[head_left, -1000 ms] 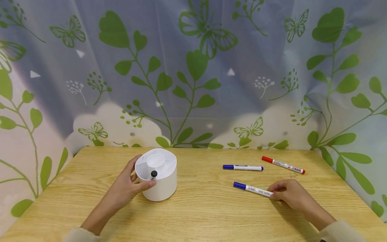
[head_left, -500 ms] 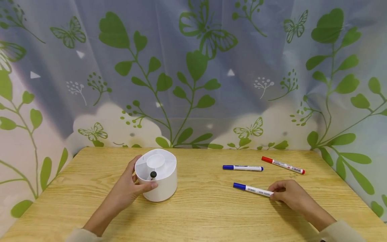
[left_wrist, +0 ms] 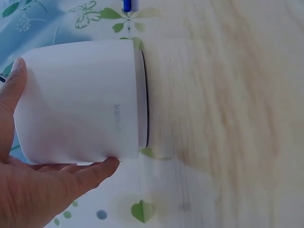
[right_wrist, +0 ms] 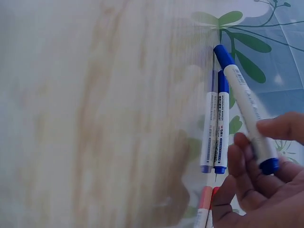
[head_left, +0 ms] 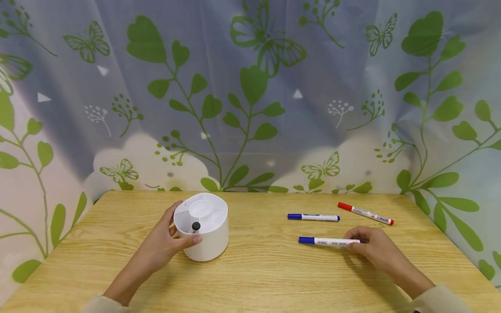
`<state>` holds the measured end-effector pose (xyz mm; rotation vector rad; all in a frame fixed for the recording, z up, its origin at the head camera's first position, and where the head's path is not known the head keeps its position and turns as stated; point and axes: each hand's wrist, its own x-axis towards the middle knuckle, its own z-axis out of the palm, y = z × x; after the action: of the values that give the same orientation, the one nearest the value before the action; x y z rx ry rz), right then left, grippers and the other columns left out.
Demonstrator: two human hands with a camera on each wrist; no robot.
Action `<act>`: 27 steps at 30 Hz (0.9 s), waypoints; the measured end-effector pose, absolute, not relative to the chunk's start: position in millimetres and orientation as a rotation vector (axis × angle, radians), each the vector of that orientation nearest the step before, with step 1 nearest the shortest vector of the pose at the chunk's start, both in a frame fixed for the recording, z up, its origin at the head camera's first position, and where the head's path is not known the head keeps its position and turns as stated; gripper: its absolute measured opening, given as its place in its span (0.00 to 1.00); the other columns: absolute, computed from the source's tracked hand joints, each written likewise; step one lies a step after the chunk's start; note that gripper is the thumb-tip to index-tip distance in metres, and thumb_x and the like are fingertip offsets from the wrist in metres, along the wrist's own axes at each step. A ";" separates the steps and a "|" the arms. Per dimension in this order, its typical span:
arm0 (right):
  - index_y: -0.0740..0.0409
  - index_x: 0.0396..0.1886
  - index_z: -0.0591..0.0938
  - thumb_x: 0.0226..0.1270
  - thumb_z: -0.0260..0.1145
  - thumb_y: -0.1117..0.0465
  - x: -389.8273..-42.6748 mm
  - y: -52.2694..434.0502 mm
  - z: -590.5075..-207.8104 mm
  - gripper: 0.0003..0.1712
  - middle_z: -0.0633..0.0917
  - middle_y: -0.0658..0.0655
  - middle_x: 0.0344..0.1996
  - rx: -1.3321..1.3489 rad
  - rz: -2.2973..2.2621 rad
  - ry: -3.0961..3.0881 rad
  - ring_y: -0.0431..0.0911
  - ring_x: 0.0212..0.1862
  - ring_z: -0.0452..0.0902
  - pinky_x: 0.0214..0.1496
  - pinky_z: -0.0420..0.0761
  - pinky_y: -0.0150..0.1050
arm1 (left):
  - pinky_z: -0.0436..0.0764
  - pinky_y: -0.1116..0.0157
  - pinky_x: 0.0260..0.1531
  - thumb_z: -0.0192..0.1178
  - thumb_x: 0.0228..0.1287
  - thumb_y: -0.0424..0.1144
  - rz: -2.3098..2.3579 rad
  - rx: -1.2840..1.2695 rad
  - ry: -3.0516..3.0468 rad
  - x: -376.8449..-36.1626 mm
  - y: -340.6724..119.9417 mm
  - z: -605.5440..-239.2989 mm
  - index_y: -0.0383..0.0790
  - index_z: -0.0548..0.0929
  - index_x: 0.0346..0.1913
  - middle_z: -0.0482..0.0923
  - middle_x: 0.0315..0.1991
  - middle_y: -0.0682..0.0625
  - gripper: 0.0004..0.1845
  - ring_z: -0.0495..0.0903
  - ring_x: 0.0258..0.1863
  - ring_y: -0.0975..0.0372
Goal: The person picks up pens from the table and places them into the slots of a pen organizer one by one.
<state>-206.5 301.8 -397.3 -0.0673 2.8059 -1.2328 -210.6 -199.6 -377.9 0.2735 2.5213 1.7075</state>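
My left hand (head_left: 158, 245) grips a white round pen holder (head_left: 213, 241) on the left of the table, thumb across its near side and fingers behind. A marker with a black end (head_left: 196, 226) stands in one of the holder's compartments. In the left wrist view the holder's smooth wall (left_wrist: 80, 99) lies between thumb and fingers. On the right, my right hand (head_left: 375, 250) pinches a blue-capped whiteboard marker (head_left: 326, 241) near its rear end, cap pointing left. The right wrist view shows this marker (right_wrist: 243, 97) raised off the table between thumb and fingertips.
A second blue whiteboard marker (head_left: 317, 217) lies farther back on the wooden table (head_left: 250, 278). Behind it to the right lies a red marker (head_left: 368, 213), set at a slant. A leaf-patterned curtain (head_left: 250, 130) hangs along the table's back edge.
The blue marker in my right hand has come up from the table and levelled out, its rear end rising. My left hand and the pen holder stay put.
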 end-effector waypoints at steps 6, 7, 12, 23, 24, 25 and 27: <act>0.63 0.49 0.85 0.70 0.71 0.65 -205.7 297.3 -393.8 0.11 0.86 0.57 0.47 -0.080 -1.299 2.837 0.41 0.42 0.75 0.40 0.74 0.30 | 0.77 0.49 0.70 0.76 0.63 0.44 1.659 0.273 2.524 -212.4 -205.6 -375.2 0.42 0.45 0.85 0.50 0.84 0.38 0.58 0.58 0.80 0.38; 0.63 0.50 0.85 0.71 0.71 0.64 -205.7 296.5 -393.2 0.11 0.87 0.56 0.47 -0.072 -1.314 2.832 0.41 0.42 0.75 0.40 0.74 0.31 | 0.76 0.47 0.71 0.76 0.63 0.44 1.650 0.278 2.526 -212.6 -206.5 -374.9 0.42 0.45 0.85 0.50 0.84 0.37 0.58 0.57 0.81 0.38; 0.63 0.52 0.85 0.72 0.72 0.61 -204.6 291.6 -391.0 0.14 0.87 0.52 0.45 -0.040 -1.387 2.818 0.38 0.40 0.75 0.40 0.75 0.31 | 0.74 0.44 0.71 0.75 0.64 0.45 1.622 0.306 2.537 -212.4 -209.5 -373.8 0.41 0.45 0.85 0.47 0.85 0.36 0.58 0.55 0.81 0.36; 0.65 0.55 0.83 0.74 0.69 0.62 -204.3 281.7 -387.7 0.15 0.83 0.41 0.39 -0.002 -1.663 2.713 0.36 0.41 0.76 0.45 0.83 0.33 | 0.74 0.43 0.70 0.74 0.66 0.44 1.620 0.367 2.562 -211.9 -212.5 -373.7 0.37 0.46 0.85 0.48 0.84 0.34 0.56 0.56 0.80 0.34; 0.65 0.55 0.83 0.74 0.69 0.62 -204.3 281.0 -387.2 0.15 0.83 0.40 0.39 0.008 -1.699 2.692 0.35 0.41 0.76 0.46 0.84 0.34 | 0.74 0.43 0.70 0.74 0.66 0.44 1.624 0.368 2.558 -211.9 -212.4 -373.7 0.37 0.46 0.85 0.48 0.84 0.34 0.56 0.56 0.80 0.35; 0.65 0.55 0.83 0.74 0.69 0.62 -204.5 280.4 -386.8 0.15 0.83 0.40 0.39 0.015 -1.735 2.672 0.35 0.41 0.77 0.46 0.84 0.34 | 0.74 0.43 0.70 0.74 0.66 0.44 1.626 0.365 2.555 -211.9 -212.2 -373.8 0.38 0.46 0.85 0.48 0.84 0.34 0.56 0.56 0.80 0.35; 0.64 0.55 0.83 0.75 0.69 0.62 -204.7 279.2 -385.8 0.14 0.83 0.39 0.39 0.016 -1.800 2.640 0.34 0.42 0.78 0.47 0.86 0.34 | 0.74 0.43 0.71 0.74 0.65 0.44 1.629 0.359 2.549 -211.7 -211.6 -373.8 0.39 0.46 0.85 0.47 0.85 0.35 0.57 0.56 0.80 0.35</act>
<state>-204.7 279.2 -385.8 0.0159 2.6405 -1.8003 -211.7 -211.6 -373.8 0.3587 2.5486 1.6294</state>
